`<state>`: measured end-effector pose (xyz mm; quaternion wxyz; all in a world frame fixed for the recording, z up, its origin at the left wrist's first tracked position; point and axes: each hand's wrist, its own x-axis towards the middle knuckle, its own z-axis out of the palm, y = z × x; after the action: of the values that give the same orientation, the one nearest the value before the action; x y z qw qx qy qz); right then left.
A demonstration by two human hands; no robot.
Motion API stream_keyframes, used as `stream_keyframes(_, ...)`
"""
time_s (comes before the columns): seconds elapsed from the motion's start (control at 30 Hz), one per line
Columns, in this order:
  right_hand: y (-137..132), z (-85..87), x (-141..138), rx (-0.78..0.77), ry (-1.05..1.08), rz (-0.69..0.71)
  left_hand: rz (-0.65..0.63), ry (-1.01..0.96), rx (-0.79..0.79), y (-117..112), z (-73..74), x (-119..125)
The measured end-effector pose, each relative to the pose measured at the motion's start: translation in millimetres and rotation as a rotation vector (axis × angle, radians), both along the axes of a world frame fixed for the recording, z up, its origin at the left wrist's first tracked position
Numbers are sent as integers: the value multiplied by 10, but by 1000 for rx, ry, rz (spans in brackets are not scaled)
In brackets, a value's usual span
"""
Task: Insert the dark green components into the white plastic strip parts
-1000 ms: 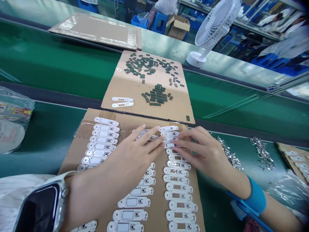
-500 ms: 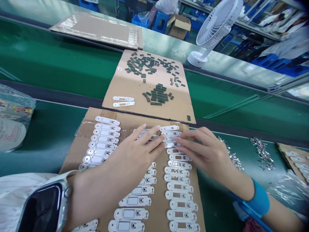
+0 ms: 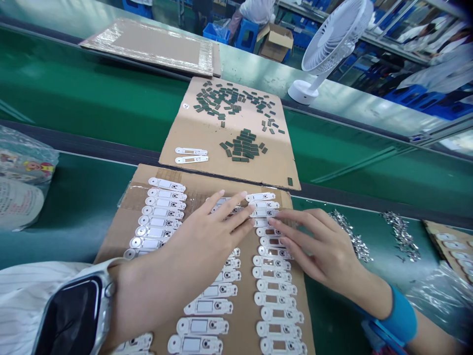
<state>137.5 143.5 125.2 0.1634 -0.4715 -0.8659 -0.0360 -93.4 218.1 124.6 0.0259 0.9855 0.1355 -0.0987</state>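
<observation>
My left hand [image 3: 210, 234] lies palm down across the cardboard sheet [image 3: 246, 335], fingers stretched out and apart, its fingertips by the top of the right column of white plastic pieces [image 3: 263, 204]. It covers part of the middle column. My right hand [image 3: 321, 241] reaches in from the right, its fingertips touching a white piece near the upper part of that column; the thumb is apart from the fingers and I see nothing held. Each piece has a rounded end and a rectangular window. The upper pieces show filled windows, while lower ones such as this white piece [image 3: 278, 314] show cardboard through.
Beyond is a second cardboard sheet [image 3: 207, 133] with many small dark green rectangles [image 3: 244, 145] and two white pieces [image 3: 191, 159]. Small metal parts [image 3: 401, 236] lie in piles at right. A white fan [image 3: 306, 88] stands behind; a plastic-wrapped container [image 3: 18, 202] is at left.
My right hand has shifted slightly down and its fingers have spread, with the thumb lower. My left hand stays flat in place. The view has shifted slightly.
</observation>
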Motion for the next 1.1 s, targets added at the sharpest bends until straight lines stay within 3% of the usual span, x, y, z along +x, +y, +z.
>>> stream_keyframes(0.23, 56, 49, -46, 50, -54, 39, 2, -5, 2, -2, 37, 30)
stream_keyframes(0.4, 489, 23, -58, 67, 157, -128, -5, -85, 74, -13, 31, 0)
stream_keyframes(0.57, 1142, -131, -74, -219, 412, -361, -5, -193, 181, 0, 30, -67)
stream_keyframes(0.7, 1409, -188, -130, -431, 599, -416, -9, -239, 221, 68, 74, -63)
stream_keyframes(0.9, 1404, -109, -181, -459, 673, -417, 204, -308, 117, 237, 245, 18)
stream_keyframes(1.0, 1218, 55, -257, -467, 836, -378, 417, -387, 40, 305, 329, 18)
stream_keyframes(1.1, 946, 265, -353, -604, 969, -340, 538, -551, -45, 341, 384, -2)
